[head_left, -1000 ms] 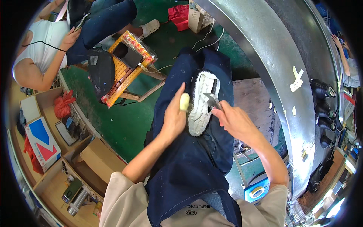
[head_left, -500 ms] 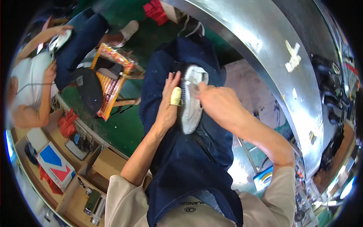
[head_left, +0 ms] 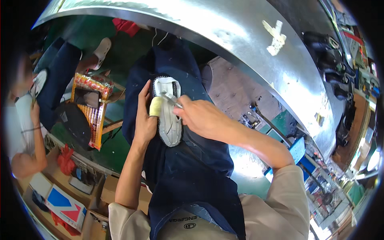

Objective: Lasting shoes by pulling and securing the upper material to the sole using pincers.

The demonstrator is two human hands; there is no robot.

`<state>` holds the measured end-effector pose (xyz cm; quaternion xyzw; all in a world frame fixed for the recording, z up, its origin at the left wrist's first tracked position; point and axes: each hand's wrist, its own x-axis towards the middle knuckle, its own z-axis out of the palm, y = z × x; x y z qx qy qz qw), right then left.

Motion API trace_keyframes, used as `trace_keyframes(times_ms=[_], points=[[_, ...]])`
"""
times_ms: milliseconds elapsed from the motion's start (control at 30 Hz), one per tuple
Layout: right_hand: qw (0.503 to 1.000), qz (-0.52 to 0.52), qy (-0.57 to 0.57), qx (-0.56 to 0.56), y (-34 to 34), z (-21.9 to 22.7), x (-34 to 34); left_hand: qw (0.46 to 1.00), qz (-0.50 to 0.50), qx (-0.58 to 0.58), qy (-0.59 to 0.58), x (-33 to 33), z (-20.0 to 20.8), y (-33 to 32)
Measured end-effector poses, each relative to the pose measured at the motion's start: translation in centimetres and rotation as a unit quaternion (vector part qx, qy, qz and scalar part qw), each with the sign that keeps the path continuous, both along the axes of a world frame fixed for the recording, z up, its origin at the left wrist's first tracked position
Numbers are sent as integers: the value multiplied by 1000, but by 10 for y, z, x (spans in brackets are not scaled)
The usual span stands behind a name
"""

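Observation:
A shoe (head_left: 170,127) lies bottom up on my dark blue apron, over my lap. Its underside is whitish, with a dark toothed edge of stitching around it. My left hand (head_left: 146,116) holds the shoe by its left side, the fingers partly hidden behind it. A pale yellow cover (head_left: 155,106) sits on the left thumb, which presses at the shoe's edge. Closed around a small grey metal tool (head_left: 169,97), my right hand (head_left: 199,116) is over the right side of the shoe. The tool's head lies across the underside; its exact kind is unclear.
A shiny metal bench (head_left: 240,32) curves across the far side and right, with dark shoes (head_left: 334,60) beyond. On the left are a beaded wooden chair (head_left: 91,116), a seated co-worker (head_left: 28,120) holding a shoe, and a compartmented wooden box (head_left: 52,160). A wire rack (head_left: 328,192) stands lower right.
The view has swung, so the surroundings shift. The shoe's underside now faces up more fully. My right hand has turned, and the metal tool shows clearly on the underside.

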<state>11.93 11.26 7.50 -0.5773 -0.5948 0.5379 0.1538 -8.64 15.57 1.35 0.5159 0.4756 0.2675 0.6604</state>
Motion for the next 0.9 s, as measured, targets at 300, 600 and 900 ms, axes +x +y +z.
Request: trace_keyframes(times_ms=[300,600,900], points=[[960,90,-160,213,33,-3,-16,987,-117,95,54,-23,-7,2],[964,43,-179,193,24,1,-16,989,-127,62,33,-16,11,22],[936,-327,113,-71,-9,1,18,992,-38,119,-35,-14,55,30]])
